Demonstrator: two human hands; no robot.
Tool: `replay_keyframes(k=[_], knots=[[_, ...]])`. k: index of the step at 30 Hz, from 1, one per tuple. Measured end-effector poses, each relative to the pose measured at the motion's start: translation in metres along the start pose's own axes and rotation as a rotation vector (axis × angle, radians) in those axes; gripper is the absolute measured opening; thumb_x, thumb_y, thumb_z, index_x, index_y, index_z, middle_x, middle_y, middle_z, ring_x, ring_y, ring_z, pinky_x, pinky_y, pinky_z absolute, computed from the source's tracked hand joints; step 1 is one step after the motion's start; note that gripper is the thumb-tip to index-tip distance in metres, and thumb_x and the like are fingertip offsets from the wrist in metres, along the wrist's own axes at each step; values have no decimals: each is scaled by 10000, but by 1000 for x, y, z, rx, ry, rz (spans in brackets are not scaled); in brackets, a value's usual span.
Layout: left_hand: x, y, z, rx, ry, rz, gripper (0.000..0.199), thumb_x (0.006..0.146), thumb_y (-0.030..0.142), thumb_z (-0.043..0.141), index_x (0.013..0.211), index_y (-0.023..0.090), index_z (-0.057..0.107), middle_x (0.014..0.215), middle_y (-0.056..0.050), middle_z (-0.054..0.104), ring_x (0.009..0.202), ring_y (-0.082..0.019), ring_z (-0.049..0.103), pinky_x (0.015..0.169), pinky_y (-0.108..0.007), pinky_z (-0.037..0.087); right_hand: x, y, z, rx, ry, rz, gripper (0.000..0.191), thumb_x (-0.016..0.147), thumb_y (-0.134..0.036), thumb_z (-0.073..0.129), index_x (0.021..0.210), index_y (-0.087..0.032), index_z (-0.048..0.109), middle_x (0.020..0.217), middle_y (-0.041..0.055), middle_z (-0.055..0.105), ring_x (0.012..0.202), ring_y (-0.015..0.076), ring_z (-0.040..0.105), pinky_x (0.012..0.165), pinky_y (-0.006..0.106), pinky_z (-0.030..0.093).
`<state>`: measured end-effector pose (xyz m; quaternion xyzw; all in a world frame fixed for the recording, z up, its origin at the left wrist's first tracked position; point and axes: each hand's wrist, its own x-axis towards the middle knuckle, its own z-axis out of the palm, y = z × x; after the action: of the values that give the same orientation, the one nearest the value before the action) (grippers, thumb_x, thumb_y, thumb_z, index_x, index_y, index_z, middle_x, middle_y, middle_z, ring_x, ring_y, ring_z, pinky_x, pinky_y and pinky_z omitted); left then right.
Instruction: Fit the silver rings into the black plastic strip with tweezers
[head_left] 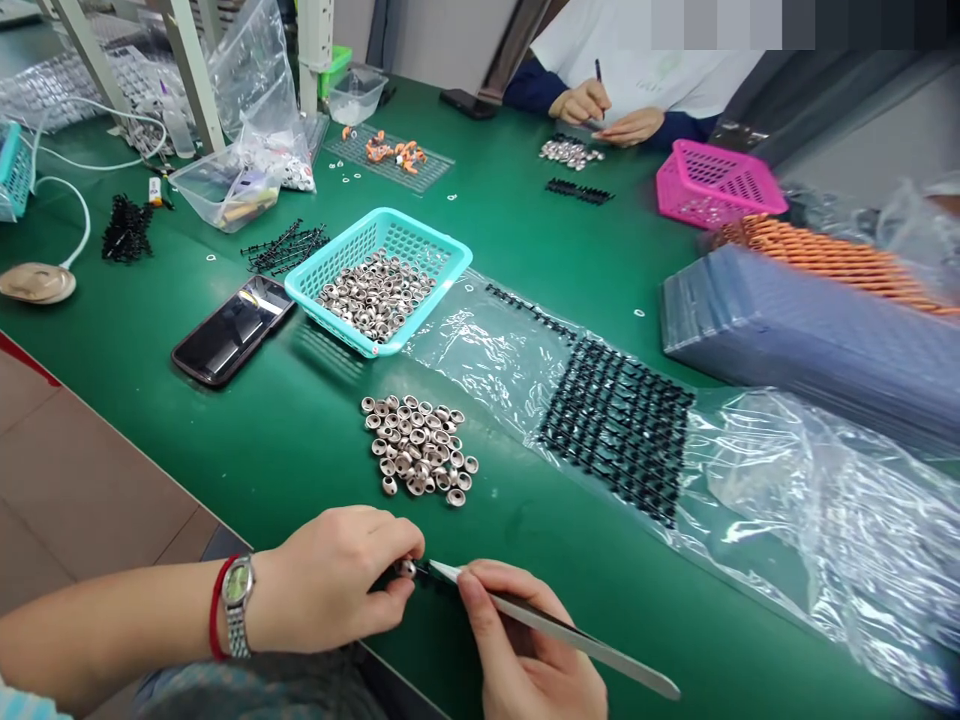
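Note:
My left hand point(341, 575), with a watch and a red band at the wrist, pinches a small silver metal cup point(406, 567) with a hole in it. A thin black piece point(429, 574) pokes out beside that cup. Metal tweezers point(585, 638) are gripped in my right hand point(525, 640), their tips touching or very near the black piece. Just beyond my hands lies a loose pile of silver cups point(420, 445) on the green table. Exactly how the cup and the black piece meet is hidden by my fingers.
A turquoise basket point(456, 262) holds many more cups, with a phone point(232, 330) beside it. Rows of black parts point(619, 425) lie on a clear plastic sheet point(487, 365). Stacked clear trays point(795, 320) and a pink basket point(716, 190) stand right. Opposite, a person's hands point(585, 103) work.

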<state>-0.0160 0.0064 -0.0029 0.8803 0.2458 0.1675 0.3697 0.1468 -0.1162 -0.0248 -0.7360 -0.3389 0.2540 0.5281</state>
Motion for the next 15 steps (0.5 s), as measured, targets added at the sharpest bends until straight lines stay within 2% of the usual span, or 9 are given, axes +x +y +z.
replay_keyframes(k=[4, 7, 10, 15], knots=[[2, -1, -1, -43, -15, -19, 119, 842, 103, 604, 905, 202, 620, 799, -9, 688, 698, -168, 614, 660, -256, 455, 0, 3, -1, 49, -43, -18, 175, 884, -409, 806, 823, -248, 779, 866, 37, 782, 792, 164, 763, 727, 220, 621], [4, 0, -6, -183, -40, -83, 87, 840, 123, 619, 890, 192, 635, 800, -12, 678, 706, -161, 605, 664, -250, 464, -1, 6, -2, 76, -8, -1, 171, 866, -405, 828, 831, -243, 786, 874, 43, 788, 791, 171, 766, 721, 232, 626], [8, 2, -14, -472, -46, -253, 60, 854, 191, 668, 912, 178, 677, 826, -17, 693, 725, -152, 632, 688, -239, 506, -1, 11, -3, 177, 37, 4, 185, 839, -404, 855, 835, -235, 778, 856, 40, 780, 767, 168, 755, 692, 235, 621], [10, 8, -17, -949, -23, -542, 270, 840, 360, 792, 999, 144, 764, 838, -38, 738, 787, -168, 679, 742, -263, 557, 0, 15, -2, 322, 58, -71, 131, 864, -317, 843, 856, -225, 751, 838, 31, 768, 772, 155, 749, 680, 222, 604]])
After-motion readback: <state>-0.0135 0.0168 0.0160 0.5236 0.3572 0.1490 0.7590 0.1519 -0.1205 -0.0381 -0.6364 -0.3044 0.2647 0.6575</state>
